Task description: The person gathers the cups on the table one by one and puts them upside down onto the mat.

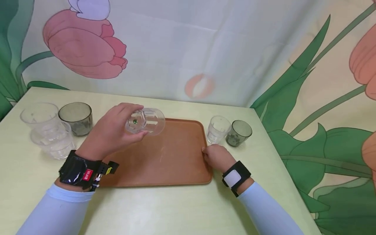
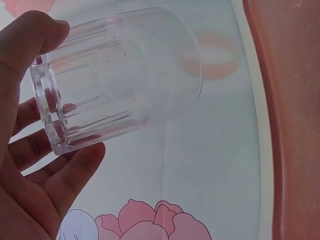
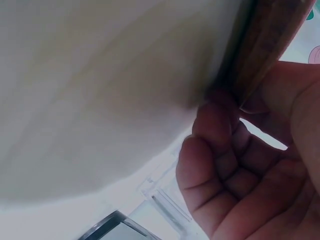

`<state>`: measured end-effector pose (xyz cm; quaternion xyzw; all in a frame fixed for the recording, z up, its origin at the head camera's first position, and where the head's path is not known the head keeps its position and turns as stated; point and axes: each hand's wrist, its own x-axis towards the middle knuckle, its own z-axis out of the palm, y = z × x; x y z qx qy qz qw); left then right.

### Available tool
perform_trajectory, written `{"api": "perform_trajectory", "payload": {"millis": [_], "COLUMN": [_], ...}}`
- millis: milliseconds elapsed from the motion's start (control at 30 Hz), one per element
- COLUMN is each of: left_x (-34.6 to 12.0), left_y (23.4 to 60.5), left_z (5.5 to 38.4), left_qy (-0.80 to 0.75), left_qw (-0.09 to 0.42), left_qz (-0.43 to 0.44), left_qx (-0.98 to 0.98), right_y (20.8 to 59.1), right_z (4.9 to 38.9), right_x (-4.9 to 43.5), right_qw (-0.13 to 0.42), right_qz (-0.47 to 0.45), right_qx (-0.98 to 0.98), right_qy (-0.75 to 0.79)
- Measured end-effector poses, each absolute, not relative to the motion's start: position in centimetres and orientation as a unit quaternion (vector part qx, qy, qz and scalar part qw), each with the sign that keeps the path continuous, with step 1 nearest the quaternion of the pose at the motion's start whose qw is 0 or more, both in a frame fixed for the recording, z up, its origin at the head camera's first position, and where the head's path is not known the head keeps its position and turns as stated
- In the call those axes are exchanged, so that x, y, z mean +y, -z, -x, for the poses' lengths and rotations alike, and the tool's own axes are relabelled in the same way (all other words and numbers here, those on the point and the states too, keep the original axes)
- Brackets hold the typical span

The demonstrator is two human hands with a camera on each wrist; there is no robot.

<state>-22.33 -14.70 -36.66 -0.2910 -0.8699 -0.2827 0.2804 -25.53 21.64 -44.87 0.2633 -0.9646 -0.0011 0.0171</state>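
Note:
My left hand (image 1: 110,133) grips a clear drinking glass (image 1: 154,121) near its base, fingers on one side and thumb on the other. The glass lies sideways in the hand, its mouth toward the right, over the back left part of a brown tray (image 1: 176,156). In the left wrist view the ribbed glass (image 2: 135,75) is see-through, with nothing visible inside. My right hand (image 1: 218,157) pinches the tray's right edge between thumb and fingers; the right wrist view shows the tray rim (image 3: 265,45) in that pinch. The left forearm hides the tray's left end.
Clear glasses (image 1: 60,143) stand close together at the left, beside a smoky grey glass (image 1: 77,122). Beyond the tray's right edge stand another clear glass (image 1: 216,133) and a smaller smoky glass (image 1: 238,133). A flower-printed curtain (image 1: 164,49) hangs behind the pale table (image 1: 158,209).

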Motion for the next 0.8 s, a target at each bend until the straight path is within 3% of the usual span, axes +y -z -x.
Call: {"api": "perform_trajectory", "payload": {"millis": [433,800], "left_x": [-15.6,-15.9], "left_y": [37.7,39.1], "left_z": [21.1,19.4], "left_qy": [0.275,0.269], "left_qw": [0.281,0.223], "left_qz": [0.276,0.257], "left_qx": [-0.877,-0.901], "right_y": [46.2,47.2], "right_z": [25.0,20.2], "right_x": [21.6,22.8], "right_qw": [0.037,0.024], "right_qz": [-0.293,-0.277], "right_qx": [-0.955,-0.961], "right_qy": [0.021,0.001]}}
